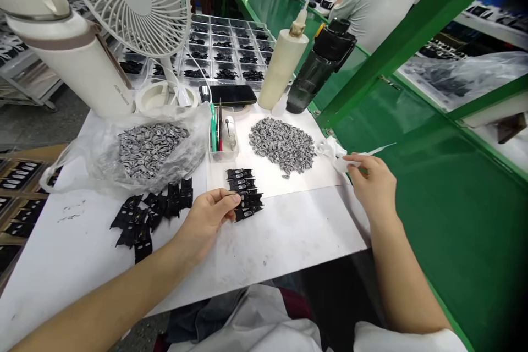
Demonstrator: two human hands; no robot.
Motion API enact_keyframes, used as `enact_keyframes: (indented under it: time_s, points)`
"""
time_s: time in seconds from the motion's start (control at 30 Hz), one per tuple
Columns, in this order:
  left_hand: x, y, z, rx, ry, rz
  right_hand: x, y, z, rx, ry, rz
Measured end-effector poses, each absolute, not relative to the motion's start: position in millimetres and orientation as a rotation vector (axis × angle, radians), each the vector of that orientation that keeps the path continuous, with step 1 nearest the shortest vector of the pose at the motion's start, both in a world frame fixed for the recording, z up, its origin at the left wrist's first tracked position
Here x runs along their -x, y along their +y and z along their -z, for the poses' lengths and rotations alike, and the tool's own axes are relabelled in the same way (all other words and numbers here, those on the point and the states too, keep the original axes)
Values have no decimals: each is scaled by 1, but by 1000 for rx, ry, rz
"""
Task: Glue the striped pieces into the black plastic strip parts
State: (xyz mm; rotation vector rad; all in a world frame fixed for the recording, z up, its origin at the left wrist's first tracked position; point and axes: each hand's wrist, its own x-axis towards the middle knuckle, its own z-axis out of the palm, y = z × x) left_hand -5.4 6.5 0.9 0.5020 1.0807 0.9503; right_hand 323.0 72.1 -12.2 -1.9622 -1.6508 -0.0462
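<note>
I've got the row of black parts [243, 184] lying on the table right at the left hand [211, 212]; thumb and fingers sit close together there, but whether they pinch one I can't tell. Well to that grip's right, the right hand [374, 181] is pinching a white applicator [347, 164]. Just beyond the left grip, a clear box [217, 158] holds tools [213, 127] and a small bottle [228, 135]; left of it, a plastic bag [97, 159] bulges with grey pieces [148, 148]. Farther out, a sectioned tray [225, 64] carries dark bits [226, 74].

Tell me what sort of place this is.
Probably a small-parts assembly workshop: the worktable bears a heap of grey pieces and a row of black parts, with a divided tray behind.
</note>
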Motion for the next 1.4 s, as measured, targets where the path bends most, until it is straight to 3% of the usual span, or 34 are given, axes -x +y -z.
enact_keyframes:
  time_s: [0.13, 0.3, 0.47, 0.67, 0.93, 1.2, 1.4]
  points:
    - [5, 7, -3, -493, 1078, -960, -313, 66, 13, 1990, -1715, -6]
    - [5, 7, 0, -494, 1064, -977, -273, 50, -3, 1665, -1517, 231]
    - [7, 7, 2, -452, 1019, -1014, -183, 71, -30, 1289, -2031, -555]
    - [7, 8, 1, -413, 998, -1038, -114, 128, -44, 1235, -2133, -701]
    - [7, 8, 5, -423, 981, -1038, -109, 133, -44, 1196, -2068, -684]
    - [8, 10, 5, -436, 989, -1015, -132, 82, -56, 714, -1606, -539]
    - [8, 9, 3, -467, 988, -1001, -144, 55, -30, 672, -1535, -731]
